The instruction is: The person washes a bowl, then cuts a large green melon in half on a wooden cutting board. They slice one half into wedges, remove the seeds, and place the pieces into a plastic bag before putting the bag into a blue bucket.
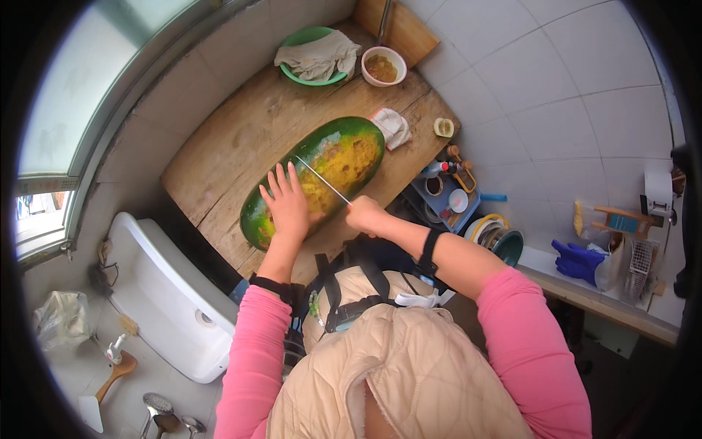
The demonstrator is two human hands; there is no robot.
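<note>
A large oblong green gourd [351, 156] with a mottled yellow patch lies slantwise on a wooden table [241, 131]. My left hand [288, 203] rests flat on its lower left part with fingers spread. In my right hand [364, 215] is the handle end of a knife [323, 181], its thin blade lying across the middle of the gourd, just right of my left fingertips. Whether the edge has entered the rind cannot be told. The knife's handle is hidden in my fist. A folded white cloth [391, 127] touches or nearly touches the gourd's far right end.
At the back stand a green basin [315, 37] with a cloth over it and a pink-rimmed bowl [384, 49] of brownish contents. A cut vegetable piece [443, 127] sits at the right corner. Left is a white sink [164, 285]; right, a blue rack [439, 203] with kitchen items.
</note>
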